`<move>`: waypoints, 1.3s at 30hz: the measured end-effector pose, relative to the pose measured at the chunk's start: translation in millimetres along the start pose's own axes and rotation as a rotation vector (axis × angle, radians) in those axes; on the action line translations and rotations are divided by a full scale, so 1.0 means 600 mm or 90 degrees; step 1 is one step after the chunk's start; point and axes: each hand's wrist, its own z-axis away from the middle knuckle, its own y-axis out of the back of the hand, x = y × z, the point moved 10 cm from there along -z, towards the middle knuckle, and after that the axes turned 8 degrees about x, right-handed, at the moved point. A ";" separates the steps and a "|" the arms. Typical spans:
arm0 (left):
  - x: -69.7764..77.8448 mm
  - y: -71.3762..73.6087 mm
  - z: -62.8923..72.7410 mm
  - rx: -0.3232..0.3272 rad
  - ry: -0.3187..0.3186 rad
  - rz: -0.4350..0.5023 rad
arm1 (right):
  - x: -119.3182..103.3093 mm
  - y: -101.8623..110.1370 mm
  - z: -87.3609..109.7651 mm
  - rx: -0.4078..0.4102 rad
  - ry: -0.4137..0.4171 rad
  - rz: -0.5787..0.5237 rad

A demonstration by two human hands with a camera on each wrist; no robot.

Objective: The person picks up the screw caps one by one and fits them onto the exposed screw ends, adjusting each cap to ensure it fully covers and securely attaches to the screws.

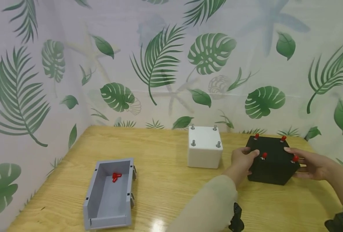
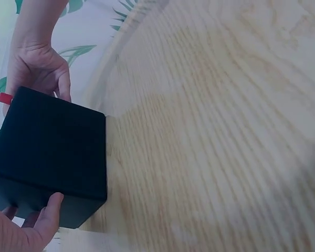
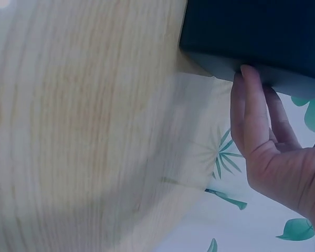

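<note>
A black block (image 1: 271, 158) sits at the right of the table, with bolts standing at its top corners, each under a red cap (image 1: 283, 138). My left hand (image 1: 242, 162) grips its left side, thumb over the top edge. On the opposite side my right hand (image 1: 316, 163) holds it, thumb at the top edge and fingers against the side wall. In the left wrist view the block (image 2: 52, 152) shows between both hands. The right wrist view has the fingers (image 3: 256, 113) touching the side of the block (image 3: 257, 37).
Left of the black block stands a white block (image 1: 204, 158) with bare metal bolts (image 1: 193, 143) on top. A grey bin (image 1: 110, 222) at the left holds several red caps (image 1: 116, 176). Behind the wooden table (image 1: 159, 180) hangs a leaf-patterned cloth (image 1: 165, 112).
</note>
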 end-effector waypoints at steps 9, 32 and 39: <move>-0.008 0.009 -0.012 0.035 -0.017 -0.022 | 0.003 -0.006 -0.016 0.017 -0.009 -0.033; -0.013 0.012 -0.016 0.020 -0.025 -0.023 | 0.001 -0.003 -0.023 0.020 0.005 -0.005; -0.016 0.015 -0.005 0.017 0.033 0.056 | -0.008 0.006 -0.010 0.024 0.026 -0.063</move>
